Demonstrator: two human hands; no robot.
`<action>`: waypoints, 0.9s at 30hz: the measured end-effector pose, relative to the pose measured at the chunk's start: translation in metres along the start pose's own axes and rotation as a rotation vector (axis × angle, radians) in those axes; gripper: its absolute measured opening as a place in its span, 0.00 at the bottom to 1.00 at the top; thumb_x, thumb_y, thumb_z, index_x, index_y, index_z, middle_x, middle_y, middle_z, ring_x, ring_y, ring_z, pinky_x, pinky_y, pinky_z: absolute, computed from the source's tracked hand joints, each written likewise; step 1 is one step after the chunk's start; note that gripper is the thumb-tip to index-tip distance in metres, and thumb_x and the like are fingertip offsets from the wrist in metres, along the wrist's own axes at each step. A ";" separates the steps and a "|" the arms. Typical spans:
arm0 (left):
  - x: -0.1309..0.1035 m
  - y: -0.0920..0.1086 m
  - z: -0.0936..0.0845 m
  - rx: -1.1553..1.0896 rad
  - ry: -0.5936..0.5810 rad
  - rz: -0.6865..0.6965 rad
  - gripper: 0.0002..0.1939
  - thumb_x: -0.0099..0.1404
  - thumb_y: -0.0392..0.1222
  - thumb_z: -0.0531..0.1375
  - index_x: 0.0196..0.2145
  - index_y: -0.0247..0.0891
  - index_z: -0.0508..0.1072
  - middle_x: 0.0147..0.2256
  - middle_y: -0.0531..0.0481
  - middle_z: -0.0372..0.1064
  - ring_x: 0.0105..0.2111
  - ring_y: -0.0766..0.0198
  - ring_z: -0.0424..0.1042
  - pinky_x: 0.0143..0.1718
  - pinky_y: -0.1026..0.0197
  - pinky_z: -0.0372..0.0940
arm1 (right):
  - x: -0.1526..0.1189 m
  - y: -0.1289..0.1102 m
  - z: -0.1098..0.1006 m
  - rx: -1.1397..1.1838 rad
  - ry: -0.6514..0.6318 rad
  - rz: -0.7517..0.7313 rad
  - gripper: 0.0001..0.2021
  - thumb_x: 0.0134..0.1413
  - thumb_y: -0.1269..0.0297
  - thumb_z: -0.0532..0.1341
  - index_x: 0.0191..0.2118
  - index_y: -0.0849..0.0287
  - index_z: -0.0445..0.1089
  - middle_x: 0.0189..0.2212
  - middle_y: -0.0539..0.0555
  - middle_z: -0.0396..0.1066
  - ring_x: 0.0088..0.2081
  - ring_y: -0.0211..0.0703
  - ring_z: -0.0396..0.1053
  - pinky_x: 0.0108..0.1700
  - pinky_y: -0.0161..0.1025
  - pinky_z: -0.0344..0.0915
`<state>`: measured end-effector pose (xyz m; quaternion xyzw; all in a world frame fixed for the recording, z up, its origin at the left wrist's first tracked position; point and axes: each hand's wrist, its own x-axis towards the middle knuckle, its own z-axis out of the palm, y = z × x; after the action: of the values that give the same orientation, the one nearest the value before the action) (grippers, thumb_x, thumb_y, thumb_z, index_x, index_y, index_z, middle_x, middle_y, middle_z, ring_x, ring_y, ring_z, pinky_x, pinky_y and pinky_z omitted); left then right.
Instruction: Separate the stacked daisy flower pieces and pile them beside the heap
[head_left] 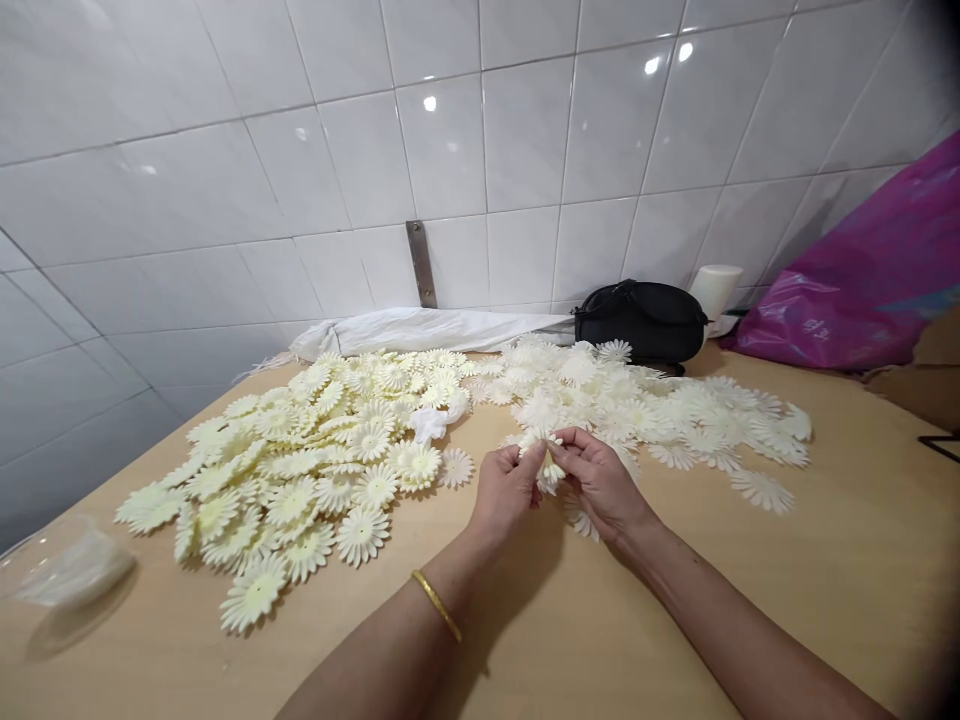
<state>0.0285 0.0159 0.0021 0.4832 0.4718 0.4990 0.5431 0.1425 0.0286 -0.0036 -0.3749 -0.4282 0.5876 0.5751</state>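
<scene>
Between my two hands is a pale artificial flower (551,474) with narrow petals, partly hidden by the fingers. My left hand (508,485) pinches its left side between thumb and fingers. On the right side, my right hand (600,482) is closed on the same flower with thumb and fingertips. Just below the right fingers lies a loose whitish petal piece (581,518). A large heap of cream-yellow flower pieces (300,470) spreads out left of my hands. Behind and to the right lies a whiter, thinner-looking heap of flower pieces (660,410).
A black zippered case (637,320) stands against the tiled wall (517,130), beside a white cylinder (716,290). A purple plastic bag (847,270) fills the right back corner. At the left edge of the wooden table (360,640) sits a clear container (71,570) with whitish contents.
</scene>
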 end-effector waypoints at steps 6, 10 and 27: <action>0.001 0.001 -0.006 -0.364 -0.075 -0.111 0.21 0.45 0.56 0.62 0.19 0.35 0.60 0.17 0.56 0.58 0.18 0.71 0.63 0.22 0.66 0.59 | 0.002 -0.002 -0.003 0.029 0.105 0.016 0.16 0.30 0.59 0.68 0.25 0.59 0.63 0.18 0.45 0.64 0.21 0.32 0.59 0.25 0.32 0.57; 0.001 -0.001 -0.007 -0.375 -0.075 -0.187 0.20 0.42 0.50 0.65 0.25 0.34 0.64 0.20 0.54 0.62 0.19 0.70 0.65 0.21 0.66 0.60 | 0.000 0.001 -0.004 -0.034 0.080 0.001 0.15 0.33 0.58 0.67 0.26 0.59 0.63 0.17 0.43 0.61 0.19 0.31 0.56 0.22 0.30 0.53; 0.007 -0.009 -0.013 -0.423 0.002 -0.103 0.12 0.40 0.29 0.63 0.24 0.34 0.63 0.19 0.54 0.65 0.19 0.68 0.67 0.24 0.64 0.61 | 0.013 -0.012 -0.022 0.291 0.326 0.038 0.11 0.30 0.68 0.67 0.22 0.57 0.64 0.23 0.46 0.63 0.22 0.32 0.62 0.25 0.33 0.66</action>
<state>0.0167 0.0227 -0.0087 0.3332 0.3810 0.5591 0.6567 0.1667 0.0423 0.0008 -0.3859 -0.2329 0.5858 0.6735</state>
